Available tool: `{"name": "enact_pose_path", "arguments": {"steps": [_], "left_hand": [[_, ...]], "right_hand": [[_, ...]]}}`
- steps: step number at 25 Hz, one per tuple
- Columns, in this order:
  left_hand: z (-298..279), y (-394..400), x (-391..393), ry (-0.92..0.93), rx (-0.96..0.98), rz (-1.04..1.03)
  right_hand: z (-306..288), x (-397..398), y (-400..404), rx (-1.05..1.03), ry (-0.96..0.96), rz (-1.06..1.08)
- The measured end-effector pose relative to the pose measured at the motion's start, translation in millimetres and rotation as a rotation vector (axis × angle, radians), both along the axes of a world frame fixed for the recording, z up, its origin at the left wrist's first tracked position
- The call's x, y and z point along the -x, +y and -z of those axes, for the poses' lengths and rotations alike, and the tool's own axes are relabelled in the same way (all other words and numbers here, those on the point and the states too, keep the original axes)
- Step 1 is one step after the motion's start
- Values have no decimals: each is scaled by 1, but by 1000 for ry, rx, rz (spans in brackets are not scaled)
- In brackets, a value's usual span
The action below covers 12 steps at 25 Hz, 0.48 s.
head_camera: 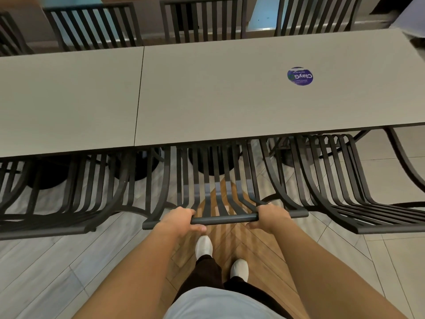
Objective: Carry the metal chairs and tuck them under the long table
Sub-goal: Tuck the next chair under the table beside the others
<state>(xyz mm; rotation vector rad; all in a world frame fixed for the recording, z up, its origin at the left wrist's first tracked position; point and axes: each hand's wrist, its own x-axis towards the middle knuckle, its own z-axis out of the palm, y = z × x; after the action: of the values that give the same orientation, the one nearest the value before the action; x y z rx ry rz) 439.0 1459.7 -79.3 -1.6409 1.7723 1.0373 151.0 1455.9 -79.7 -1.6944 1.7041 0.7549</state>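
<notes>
A black slatted metal chair (218, 180) stands straight in front of me, its seat partly under the near edge of the long grey table (207, 100). My left hand (181, 218) and my right hand (270, 216) both grip the chair's top rail, one at each end. Another metal chair (76, 194) sits to the left, and a third chair (340, 180) to the right, both with their seats under the table edge.
Several more black chairs (202, 19) line the table's far side. A round blue sticker (300, 75) lies on the tabletop at the right. Round black table bases (50, 176) stand on the tiled floor below. My white shoes (203, 246) are right behind the chair.
</notes>
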Motion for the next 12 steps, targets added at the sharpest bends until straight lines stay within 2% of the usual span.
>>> {"name": "enact_pose_path", "arguments": {"steps": [3, 6, 12], "left_hand": [[-16, -14, 12, 58, 51, 68], [-27, -31, 41, 114, 113, 127], [-35, -57, 118, 174, 181, 311]], "right_hand": [[-14, 6, -5, -38, -106, 110], [-28, 17, -5, 21, -188, 224], [-59, 68, -6, 177, -146, 368]]}}
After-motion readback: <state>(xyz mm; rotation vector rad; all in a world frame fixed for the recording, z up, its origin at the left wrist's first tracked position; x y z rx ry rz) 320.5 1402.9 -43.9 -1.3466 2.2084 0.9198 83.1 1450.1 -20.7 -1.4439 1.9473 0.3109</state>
